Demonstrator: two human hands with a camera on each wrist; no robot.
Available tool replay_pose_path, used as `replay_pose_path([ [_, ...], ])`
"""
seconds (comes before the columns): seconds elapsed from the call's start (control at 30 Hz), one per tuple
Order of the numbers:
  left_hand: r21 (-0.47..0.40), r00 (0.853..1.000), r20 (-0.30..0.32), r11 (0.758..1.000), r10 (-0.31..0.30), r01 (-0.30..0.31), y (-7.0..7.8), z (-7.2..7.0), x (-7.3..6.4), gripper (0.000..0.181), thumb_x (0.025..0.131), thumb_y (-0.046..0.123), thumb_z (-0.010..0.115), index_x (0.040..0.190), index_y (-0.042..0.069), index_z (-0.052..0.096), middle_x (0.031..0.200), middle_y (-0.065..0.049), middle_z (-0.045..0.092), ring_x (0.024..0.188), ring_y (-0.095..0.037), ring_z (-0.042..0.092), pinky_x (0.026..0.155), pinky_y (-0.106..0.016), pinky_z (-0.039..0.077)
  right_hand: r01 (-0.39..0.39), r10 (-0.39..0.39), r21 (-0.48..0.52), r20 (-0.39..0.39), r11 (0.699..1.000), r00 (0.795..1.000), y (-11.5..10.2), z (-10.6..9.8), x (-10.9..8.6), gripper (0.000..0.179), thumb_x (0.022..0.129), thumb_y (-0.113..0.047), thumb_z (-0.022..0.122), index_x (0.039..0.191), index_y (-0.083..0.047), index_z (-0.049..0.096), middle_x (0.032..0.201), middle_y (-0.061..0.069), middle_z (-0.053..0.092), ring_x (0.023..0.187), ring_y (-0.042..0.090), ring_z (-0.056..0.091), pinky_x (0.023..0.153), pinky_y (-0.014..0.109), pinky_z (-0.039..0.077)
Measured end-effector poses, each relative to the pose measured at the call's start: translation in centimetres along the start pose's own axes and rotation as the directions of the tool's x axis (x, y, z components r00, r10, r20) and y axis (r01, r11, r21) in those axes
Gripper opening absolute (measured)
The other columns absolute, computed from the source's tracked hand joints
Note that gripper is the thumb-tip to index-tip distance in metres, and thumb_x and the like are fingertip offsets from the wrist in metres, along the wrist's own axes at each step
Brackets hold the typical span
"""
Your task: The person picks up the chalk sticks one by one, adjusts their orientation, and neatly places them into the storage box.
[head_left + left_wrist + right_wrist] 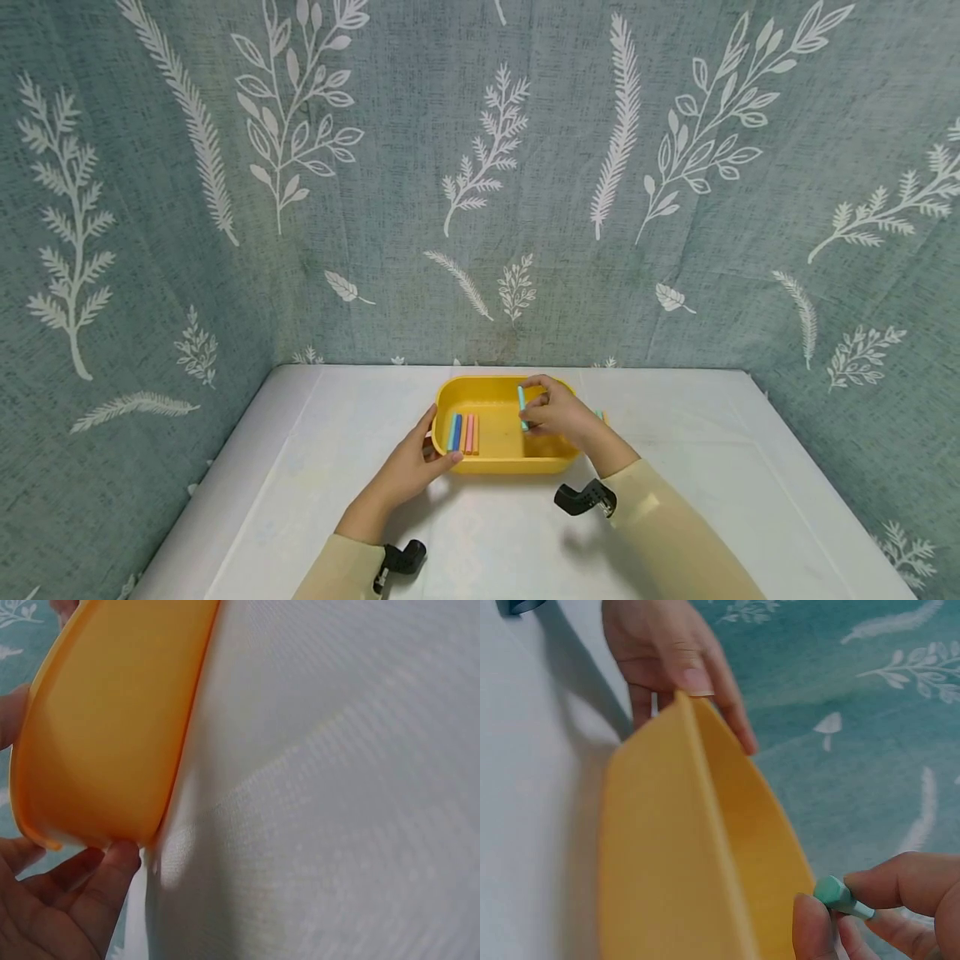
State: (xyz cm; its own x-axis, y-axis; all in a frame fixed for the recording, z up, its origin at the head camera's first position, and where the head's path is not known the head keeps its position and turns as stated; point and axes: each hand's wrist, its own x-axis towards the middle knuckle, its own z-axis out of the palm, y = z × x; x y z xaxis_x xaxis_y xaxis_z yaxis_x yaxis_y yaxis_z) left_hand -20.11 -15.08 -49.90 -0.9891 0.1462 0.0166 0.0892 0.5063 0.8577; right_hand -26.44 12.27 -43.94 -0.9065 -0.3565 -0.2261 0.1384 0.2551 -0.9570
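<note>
A yellow plastic tray (468, 465) stands on the table, its left end gripped by my left hand (408, 467). The thumb lies over the front left corner of the rim and the fingers wrap the outer end wall. Above the right part of the tray, my right hand (558, 412) pinches a mint-green chalk stick (522, 408), held nearly upright between thumb and fingers. In the right wrist view the blunt end of this chalk (829, 891) pokes out from the fingertips. Several chalk sticks (469, 434), blue, pink and orange among them, lie side by side at the tray's left end.
Beyond the tray's right end, more coloured sticks (602, 415) show partly, mostly hidden behind my right hand and wrist. A white cloth (330, 483) covers the table. Behind it hangs a blue-green curtain (405, 167) with white leaf prints.
</note>
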Motion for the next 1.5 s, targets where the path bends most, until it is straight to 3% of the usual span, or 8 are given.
replay_pose_path([
  [0.33,-0.002,1.000,0.002,1.000,-0.017,0.017,0.3,-0.1,-0.1,0.100,0.089,0.040,0.077,0.162,0.011,0.016,0.159,-0.016,0.034,0.131,-0.034,0.052,0.106,-0.045,0.046,-0.069,0.069,0.018,-0.030,0.997,0.997,0.9,2.6,1.3,0.052,0.092,0.003,0.066,0.139,-0.003,0.045,0.097,0.018,0.062,0.073,0.022,0.062,0.072,0.037,0.061],
  [0.67,-0.005,1.000,0.018,1.000,-0.021,0.021,0.2,-0.2,-0.4,0.098,0.090,0.038,0.076,0.162,0.010,0.016,0.160,-0.017,0.031,0.131,-0.034,0.052,0.106,-0.045,0.046,-0.146,0.139,-0.066,-0.096,0.987,0.986,1.4,5.0,2.8,0.054,0.090,0.003,0.070,0.139,-0.003,0.048,0.090,0.017,0.062,0.068,0.021,0.064,0.065,0.032,0.061],
  [1.03,-0.012,1.000,0.020,1.000,-0.011,0.011,0.6,-0.2,-0.3,0.098,0.090,0.038,0.076,0.162,0.010,0.015,0.161,-0.016,0.030,0.132,-0.035,0.052,0.106,-0.045,0.046,-0.225,0.209,-0.100,-0.148,0.969,0.967,1.7,5.8,3.6,0.051,0.088,-0.001,0.075,0.134,-0.008,0.052,0.086,0.015,0.064,0.061,0.018,0.065,0.060,0.028,0.060],
  [1.5,-0.029,1.000,0.020,1.000,0.000,0.001,0.1,-0.1,-0.3,0.099,0.089,0.040,0.076,0.162,0.011,0.016,0.161,-0.015,0.030,0.132,-0.035,0.051,0.105,-0.044,0.047,-0.196,0.181,-0.122,-0.124,0.973,0.976,2.4,6.3,3.9,0.049,0.085,-0.002,0.077,0.128,-0.006,0.054,0.087,0.015,0.065,0.061,0.017,0.066,0.058,0.029,0.060],
])
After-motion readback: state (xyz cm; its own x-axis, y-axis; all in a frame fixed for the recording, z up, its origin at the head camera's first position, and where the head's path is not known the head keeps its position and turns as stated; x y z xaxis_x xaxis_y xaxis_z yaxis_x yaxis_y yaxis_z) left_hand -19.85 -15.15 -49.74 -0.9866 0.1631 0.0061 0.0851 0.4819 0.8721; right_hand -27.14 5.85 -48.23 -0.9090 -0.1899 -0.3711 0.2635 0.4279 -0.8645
